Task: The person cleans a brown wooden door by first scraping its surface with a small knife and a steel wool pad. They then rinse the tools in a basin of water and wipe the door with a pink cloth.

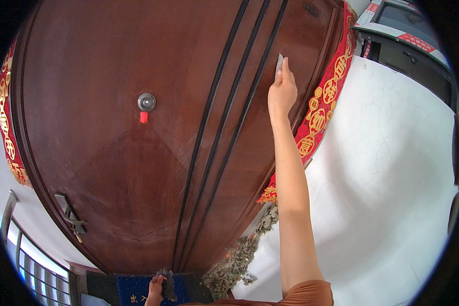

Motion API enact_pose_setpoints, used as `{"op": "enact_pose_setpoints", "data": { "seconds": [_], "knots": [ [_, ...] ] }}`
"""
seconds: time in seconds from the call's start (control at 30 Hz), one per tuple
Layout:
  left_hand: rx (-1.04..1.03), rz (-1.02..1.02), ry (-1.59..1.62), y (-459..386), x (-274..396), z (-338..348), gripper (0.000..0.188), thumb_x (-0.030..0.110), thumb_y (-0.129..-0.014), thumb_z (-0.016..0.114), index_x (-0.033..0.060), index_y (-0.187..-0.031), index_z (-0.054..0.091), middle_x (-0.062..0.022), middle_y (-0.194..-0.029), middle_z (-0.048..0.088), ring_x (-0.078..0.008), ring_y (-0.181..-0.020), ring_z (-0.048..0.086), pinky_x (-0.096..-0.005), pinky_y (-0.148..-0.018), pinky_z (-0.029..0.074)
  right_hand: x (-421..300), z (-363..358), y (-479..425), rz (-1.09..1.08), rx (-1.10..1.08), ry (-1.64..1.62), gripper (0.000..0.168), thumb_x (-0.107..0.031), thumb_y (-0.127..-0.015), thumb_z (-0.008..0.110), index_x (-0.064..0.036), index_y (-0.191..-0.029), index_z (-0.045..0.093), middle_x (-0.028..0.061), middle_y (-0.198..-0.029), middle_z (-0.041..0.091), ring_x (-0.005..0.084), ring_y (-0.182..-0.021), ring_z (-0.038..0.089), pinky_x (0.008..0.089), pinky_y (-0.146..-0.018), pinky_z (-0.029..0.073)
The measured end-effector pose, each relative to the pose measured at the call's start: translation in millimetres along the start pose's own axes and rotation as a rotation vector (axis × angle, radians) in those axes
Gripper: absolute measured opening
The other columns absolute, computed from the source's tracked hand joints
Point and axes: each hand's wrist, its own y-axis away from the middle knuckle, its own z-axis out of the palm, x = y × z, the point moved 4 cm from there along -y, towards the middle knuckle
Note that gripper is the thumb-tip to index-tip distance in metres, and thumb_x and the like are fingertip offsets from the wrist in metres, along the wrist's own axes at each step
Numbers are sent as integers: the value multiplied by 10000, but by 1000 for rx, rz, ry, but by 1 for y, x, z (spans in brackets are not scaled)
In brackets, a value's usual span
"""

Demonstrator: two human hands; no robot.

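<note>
A brown door point(111, 57) with three black vertical strips fills most of the view. My right hand point(283, 93) is raised to its upper right part and grips a flat grey blade, perhaps a scraper point(279, 62). The blade lies at the door surface, to the right of the black strips. Low in the view, my left hand point(156, 289) pinches a tangled grey wad that looks like steel wool point(170, 286). That wad hangs over a blue doormat point(128, 287), apart from my right hand.
A round metal peephole fitting point(146, 102) has a red patch point(144, 117) below it. Keys hang by the door handle point(70, 214). Red and gold banners point(331, 90) flank the door. Dried leaves point(233, 264) hang beside the white wall point(378, 160). A railing point(42, 271) stands lower left.
</note>
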Motion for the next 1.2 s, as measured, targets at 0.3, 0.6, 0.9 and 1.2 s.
{"op": "enact_pose_setpoints", "data": {
  "seconds": [0.3,0.6,0.9,1.2],
  "knots": [
    [-32,54,54,-1,-5,3,281,351,-965,647,95,-856,688,-46,-817,627,-195,-790,576,-402,-714,467,-9,-5,-1,68,-88,81,412,-188,-1044,446,-141,-1451,480,118,-1134,646,306,-1006,656,416,-863,524],
    [-41,36,50,-19,-11,5,263,267,-1013,574,62,-888,683,-48,-776,624,-179,-738,577,-347,-659,479,6,3,-3,-95,108,-22,441,-177,-1036,465,-165,-1476,448,109,-1070,635,300,-946,673,416,-798,552],
    [-6,1,15,-22,-26,-11,292,372,-982,626,103,-890,692,-74,-880,642,-234,-831,592,-444,-757,504,-4,0,-4,2,-57,116,440,-193,-1036,466,-176,-1476,449,103,-1081,634,297,-918,684,406,-784,560],
    [-76,-13,-67,-24,-24,5,256,320,-1003,592,97,-930,695,-56,-914,636,-220,-886,576,-406,-765,470,5,-1,-5,-124,-78,60,435,-171,-1023,486,-172,-1458,471,115,-1074,627,327,-915,676,431,-804,551]
  ]
}}
